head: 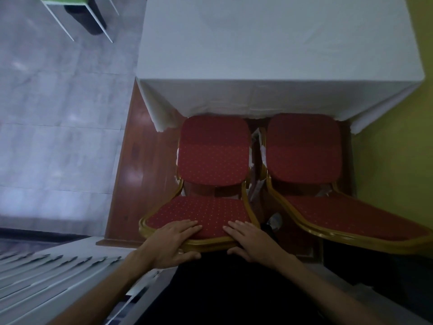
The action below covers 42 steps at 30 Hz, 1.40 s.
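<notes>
- Left hand [173,242] and right hand [248,242] both grip the chair [199,212] by its backrest top.
- Chair sits at the table's [269,43] 6 o'clock edge, level with the second chair [304,148] at its 3 o'clock.
- Tuck-in looks done; release left.

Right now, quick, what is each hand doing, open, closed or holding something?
Left hand: holds the top of the red chair back, thumb behind it.
Right hand: holds the same red chair back, thumb behind it.

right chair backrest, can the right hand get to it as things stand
Probably yes: the right hand grips the left chair by its backrest, and the right chair has its backrest just beside it, across a gap that looks free.
</notes>
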{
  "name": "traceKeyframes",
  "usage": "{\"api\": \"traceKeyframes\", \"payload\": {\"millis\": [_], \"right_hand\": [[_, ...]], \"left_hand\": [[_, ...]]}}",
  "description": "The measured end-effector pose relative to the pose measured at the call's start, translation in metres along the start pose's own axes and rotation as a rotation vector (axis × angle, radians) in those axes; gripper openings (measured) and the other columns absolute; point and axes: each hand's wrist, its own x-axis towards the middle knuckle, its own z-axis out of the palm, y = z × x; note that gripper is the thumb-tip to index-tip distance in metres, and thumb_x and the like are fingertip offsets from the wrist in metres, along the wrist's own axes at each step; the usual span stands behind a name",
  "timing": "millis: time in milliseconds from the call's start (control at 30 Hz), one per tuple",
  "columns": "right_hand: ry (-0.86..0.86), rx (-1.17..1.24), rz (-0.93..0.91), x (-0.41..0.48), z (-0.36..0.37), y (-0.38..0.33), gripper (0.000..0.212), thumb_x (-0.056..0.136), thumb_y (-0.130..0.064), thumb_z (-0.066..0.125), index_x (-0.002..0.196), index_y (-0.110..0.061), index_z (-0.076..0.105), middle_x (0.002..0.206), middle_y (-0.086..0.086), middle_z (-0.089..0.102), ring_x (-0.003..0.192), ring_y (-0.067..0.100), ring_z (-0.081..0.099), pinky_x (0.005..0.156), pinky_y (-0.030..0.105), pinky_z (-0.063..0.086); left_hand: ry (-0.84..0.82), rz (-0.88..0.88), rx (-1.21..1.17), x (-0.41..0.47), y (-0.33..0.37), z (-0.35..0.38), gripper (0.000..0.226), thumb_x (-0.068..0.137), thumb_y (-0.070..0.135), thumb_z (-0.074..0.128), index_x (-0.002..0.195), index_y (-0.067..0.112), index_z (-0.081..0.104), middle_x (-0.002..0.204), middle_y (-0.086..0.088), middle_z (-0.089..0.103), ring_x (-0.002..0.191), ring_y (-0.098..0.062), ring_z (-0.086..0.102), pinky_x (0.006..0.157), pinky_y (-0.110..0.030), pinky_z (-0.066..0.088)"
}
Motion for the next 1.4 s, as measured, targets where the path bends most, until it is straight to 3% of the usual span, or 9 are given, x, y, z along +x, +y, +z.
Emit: {"api": "traceKeyframes", "payload": {"millis": [200, 567, 633, 733, 867, 1000, 1167, 1267, 1400], "right_hand": [[0.09, -0.144, -0.01, 0.002, 0.003, 0.003, 0.064, 0.102, -0.064, 0.022, 0.146, -0.019, 0.036, 0.14, 0.007, 0.058, 0.123, 0.025, 0.059, 0.097, 0.037, 0.052], [0.075, -0.156, 0.034, 0.019, -0.023, 0.007, 0.068, 0.101, -0.065, 0.024, 0.139, -0.015, 0.05, 0.134, 0.008, 0.062, 0.119, 0.024, 0.062, 0.097, 0.036, 0.051], [0.043, -0.117, 0.034, 0.019, -0.027, 0.006, 0.071, 0.1, -0.068, 0.024, 0.143, -0.015, 0.047, 0.14, 0.009, 0.058, 0.125, 0.026, 0.058, 0.103, 0.037, 0.046], [0.012, -0.018, 0.056, 0.018, -0.033, 0.002, 0.082, 0.094, -0.075, 0.024, 0.152, -0.017, 0.036, 0.155, 0.007, 0.041, 0.142, 0.025, 0.039, 0.116, 0.033, 0.025], [0.016, 0.005, 0.078, 0.016, -0.034, -0.001, 0.084, 0.093, -0.076, 0.022, 0.154, -0.019, 0.032, 0.158, 0.005, 0.035, 0.145, 0.023, 0.032, 0.117, 0.03, 0.016], [0.062, -0.054, 0.072, 0.009, -0.027, 0.003, 0.072, 0.099, -0.068, 0.025, 0.148, -0.018, 0.044, 0.147, 0.008, 0.051, 0.133, 0.027, 0.051, 0.109, 0.039, 0.039], [0.028, -0.02, 0.075, -0.002, -0.033, 0.009, 0.078, 0.096, -0.072, 0.02, 0.152, -0.021, 0.038, 0.154, 0.005, 0.042, 0.14, 0.023, 0.041, 0.115, 0.036, 0.032], [0.025, -0.057, 0.074, -0.003, -0.033, 0.008, 0.07, 0.099, -0.068, 0.025, 0.144, -0.02, 0.049, 0.142, 0.005, 0.057, 0.128, 0.023, 0.056, 0.102, 0.036, 0.047], [0.012, -0.063, 0.108, 0.001, -0.036, 0.002, 0.07, 0.101, -0.066, 0.021, 0.133, -0.019, 0.062, 0.128, 0.004, 0.067, 0.113, 0.021, 0.066, 0.09, 0.031, 0.054]], "left_hand": [[0.028, 0.057, 0.051, 0.003, -0.01, 0.003, 0.078, 0.094, 0.076, 0.027, 0.153, 0.025, 0.031, 0.155, 0.0, 0.037, 0.142, -0.018, 0.037, 0.115, -0.041, 0.023], [0.01, 0.054, 0.025, 0.024, -0.024, -0.02, 0.085, 0.091, 0.081, 0.021, 0.156, 0.027, 0.02, 0.161, 0.003, 0.023, 0.148, -0.014, 0.021, 0.117, -0.031, 0.005], [0.005, 0.048, 0.018, 0.024, -0.025, -0.02, 0.084, 0.091, 0.081, 0.024, 0.156, 0.028, 0.02, 0.161, 0.004, 0.023, 0.148, -0.012, 0.02, 0.117, -0.029, 0.007], [-0.005, 0.041, 0.027, 0.023, -0.024, -0.021, 0.083, 0.091, 0.08, 0.029, 0.156, 0.029, 0.019, 0.161, 0.006, 0.022, 0.148, -0.011, 0.019, 0.117, -0.027, 0.009], [-0.001, 0.031, 0.033, 0.02, -0.018, -0.021, 0.083, 0.092, 0.079, 0.027, 0.156, 0.028, 0.018, 0.162, 0.004, 0.02, 0.149, -0.014, 0.018, 0.117, -0.029, 0.005], [0.015, 0.013, 0.018, 0.022, -0.01, -0.015, 0.085, 0.091, 0.08, 0.024, 0.156, 0.025, 0.022, 0.161, 0.001, 0.024, 0.148, -0.017, 0.022, 0.118, -0.032, 0.004], [-0.011, -0.007, 0.009, 0.026, 0.002, -0.012, 0.087, 0.09, 0.081, 0.024, 0.157, 0.026, 0.018, 0.162, 0.002, 0.019, 0.149, -0.015, 0.017, 0.118, -0.029, 0.003], [-0.033, -0.038, 0.001, 0.026, 0.005, -0.017, 0.088, 0.089, 0.082, 0.025, 0.157, 0.028, 0.014, 0.163, 0.004, 0.016, 0.149, -0.013, 0.013, 0.118, -0.029, 0.006], [-0.035, -0.053, -0.01, 0.024, 0.006, -0.019, 0.089, 0.087, 0.083, 0.029, 0.156, 0.029, 0.017, 0.162, 0.005, 0.019, 0.149, -0.012, 0.016, 0.119, -0.031, 0.01]]}}
